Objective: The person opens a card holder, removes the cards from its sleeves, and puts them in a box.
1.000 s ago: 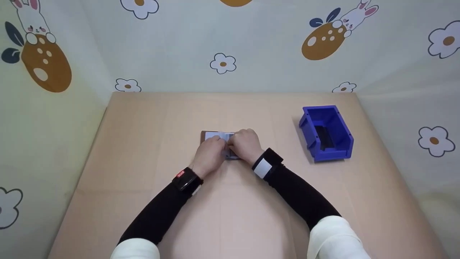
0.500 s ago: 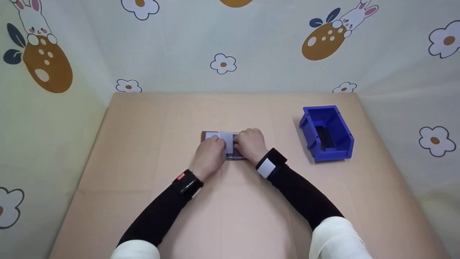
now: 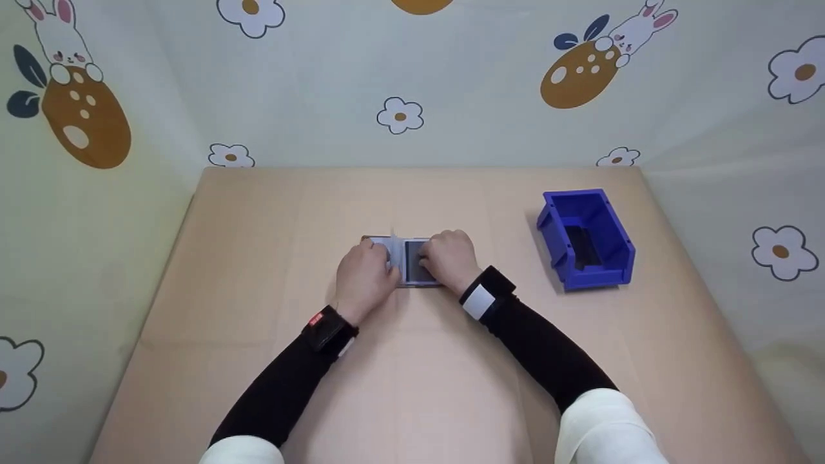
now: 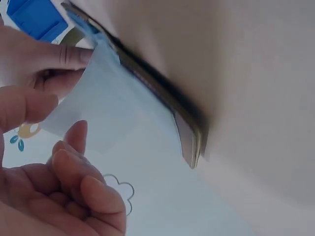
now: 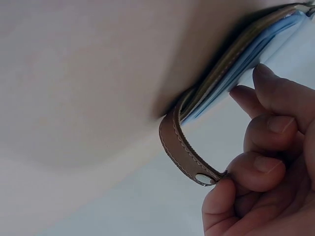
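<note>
A brown card holder [image 5: 178, 150] with clear plastic sleeves lies spread on the table, its strap with a metal snap sticking out at the right. One translucent sleeve [image 4: 106, 101] stands up from the middle. My left hand [image 3: 366, 274] is over the holder's left half; in the left wrist view its thumb and finger are apart beside the standing sleeve, other fingers loosely curled. My right hand [image 3: 451, 261] holds the right half, thumb and finger together at the sleeves [image 5: 236, 73], other fingers curled by the strap's end. A dark panel shows under the right-hand sleeves.
A blue plastic bin [image 3: 590, 241] stands at the back right of the table, with something dark on its floor. Patterned fabric walls [image 3: 309, 96] enclose the table [image 3: 258, 290] at the back and sides.
The sleeve that lay flatter toward the right half now stands upright at the middle. My left hand has shifted left; my right hand moved slightly right, then stayed.
</note>
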A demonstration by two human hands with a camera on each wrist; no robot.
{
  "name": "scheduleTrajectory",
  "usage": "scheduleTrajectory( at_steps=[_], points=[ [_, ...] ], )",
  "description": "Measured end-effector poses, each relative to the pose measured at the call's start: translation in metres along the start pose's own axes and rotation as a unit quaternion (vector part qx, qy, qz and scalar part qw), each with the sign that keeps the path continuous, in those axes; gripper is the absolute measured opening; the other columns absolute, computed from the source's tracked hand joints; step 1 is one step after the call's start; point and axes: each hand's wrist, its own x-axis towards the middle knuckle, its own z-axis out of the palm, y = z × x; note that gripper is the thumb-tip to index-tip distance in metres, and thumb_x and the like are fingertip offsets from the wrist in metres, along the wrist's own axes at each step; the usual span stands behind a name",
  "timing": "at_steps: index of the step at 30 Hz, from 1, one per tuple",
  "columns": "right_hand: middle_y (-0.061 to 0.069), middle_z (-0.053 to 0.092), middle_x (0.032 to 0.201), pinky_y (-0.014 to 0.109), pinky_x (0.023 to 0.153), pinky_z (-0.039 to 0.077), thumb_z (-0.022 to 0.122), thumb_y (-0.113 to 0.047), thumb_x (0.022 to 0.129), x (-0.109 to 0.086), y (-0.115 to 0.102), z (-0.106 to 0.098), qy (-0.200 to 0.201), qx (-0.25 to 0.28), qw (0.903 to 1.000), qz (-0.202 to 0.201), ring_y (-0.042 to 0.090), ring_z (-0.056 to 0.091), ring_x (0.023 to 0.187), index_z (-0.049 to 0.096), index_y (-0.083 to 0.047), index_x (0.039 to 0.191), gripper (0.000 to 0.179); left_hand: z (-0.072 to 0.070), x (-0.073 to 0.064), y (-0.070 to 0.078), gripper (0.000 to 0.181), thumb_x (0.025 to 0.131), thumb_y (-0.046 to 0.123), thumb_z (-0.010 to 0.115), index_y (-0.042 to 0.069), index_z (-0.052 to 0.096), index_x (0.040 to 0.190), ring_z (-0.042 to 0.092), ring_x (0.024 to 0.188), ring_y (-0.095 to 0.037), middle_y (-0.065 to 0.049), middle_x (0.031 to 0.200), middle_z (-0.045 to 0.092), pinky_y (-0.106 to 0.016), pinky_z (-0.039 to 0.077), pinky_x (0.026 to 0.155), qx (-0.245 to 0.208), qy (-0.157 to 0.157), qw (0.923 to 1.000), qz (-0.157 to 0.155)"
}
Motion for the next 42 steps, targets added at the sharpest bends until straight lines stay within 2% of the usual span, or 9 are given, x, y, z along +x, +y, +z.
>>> scheduleTrajectory(
  at_steps=[4,7,11,14,20,29,36,42],
  points=[
    [0.006,0.069,0.071,0.042,0.062,0.045,0.080,-0.021,0.080,0.000,0.000,0.001,0.005,0.003,1.0000,-0.007,0.026,0.063,0.068,0.076,-0.015,0.072,0.011,-0.006,0.003,-0.009,0.025,0.082,0.014,0.068,0.007,0.056,0.061,0.056,0.064,-0.027,-0.010,0.071,0.057,-0.044,0.045,0.056,-0.006,-0.013,0.9984,-0.056],
    [0.005,0.069,0.071,0.041,0.062,0.044,0.079,-0.022,0.080,0.000,0.001,0.001,0.005,0.004,0.9999,-0.008,0.026,0.063,0.068,0.076,-0.015,0.071,0.012,-0.008,0.005,-0.017,0.031,0.083,0.012,0.067,0.010,0.052,0.056,0.053,0.059,-0.023,-0.006,0.065,0.054,-0.042,0.044,0.052,-0.013,-0.034,0.9957,-0.085],
    [0.005,0.069,0.071,0.041,0.063,0.044,0.078,-0.022,0.081,0.000,0.000,0.001,0.002,0.005,1.0000,-0.007,0.025,0.063,0.068,0.077,-0.015,0.071,0.012,-0.007,0.006,-0.025,0.035,0.085,0.012,0.065,0.011,0.049,0.054,0.048,0.056,-0.020,-0.003,0.062,0.052,-0.040,0.043,0.051,-0.015,-0.066,0.9917,-0.109],
    [0.005,0.069,0.071,0.041,0.063,0.044,0.078,-0.020,0.082,0.000,0.000,0.000,0.002,0.006,0.9999,-0.008,0.025,0.063,0.068,0.077,-0.015,0.072,0.011,-0.005,0.006,-0.029,0.030,0.087,0.013,0.064,0.009,0.053,0.059,0.048,0.058,-0.021,-0.004,0.065,0.055,-0.041,0.044,0.052,-0.007,-0.088,0.9883,-0.125],
    [0.005,0.068,0.069,0.042,0.062,0.044,0.079,-0.020,0.080,-0.001,0.001,0.001,0.010,0.010,0.9998,-0.011,0.026,0.062,0.067,0.077,-0.015,0.071,0.011,-0.002,0.008,-0.030,0.016,0.086,0.011,0.059,0.002,0.065,0.074,0.052,0.062,-0.024,-0.012,0.078,0.066,-0.044,0.048,0.056,0.008,-0.119,0.9829,-0.140],
    [0.006,0.069,0.070,0.042,0.061,0.044,0.080,-0.020,0.079,-0.002,0.001,0.001,0.021,0.016,0.9995,-0.015,0.027,0.061,0.066,0.077,-0.015,0.072,0.009,-0.002,0.012,-0.033,0.013,0.084,0.011,0.059,0.004,0.063,0.075,0.052,0.065,-0.024,-0.010,0.079,0.063,-0.041,0.047,0.058,0.006,-0.153,0.9759,-0.156],
    [0.006,0.069,0.070,0.043,0.062,0.044,0.079,-0.020,0.079,-0.001,0.000,0.000,0.015,0.017,0.9996,-0.013,0.027,0.061,0.066,0.078,-0.015,0.073,0.008,-0.003,0.015,-0.032,0.008,0.080,0.010,0.061,0.004,0.064,0.076,0.055,0.069,-0.026,-0.011,0.084,0.067,-0.044,0.050,0.063,0.006,-0.164,0.9748,-0.151],
    [0.006,0.069,0.070,0.043,0.062,0.045,0.079,-0.020,0.080,-0.001,0.001,0.001,0.012,0.013,0.9998,-0.014,0.027,0.061,0.066,0.078,-0.014,0.074,0.008,-0.003,0.015,-0.032,0.010,0.081,0.012,0.060,0.003,0.065,0.081,0.056,0.071,-0.026,-0.012,0.087,0.067,-0.044,0.050,0.063,0.005,-0.174,0.9713,-0.162]
  ],
)
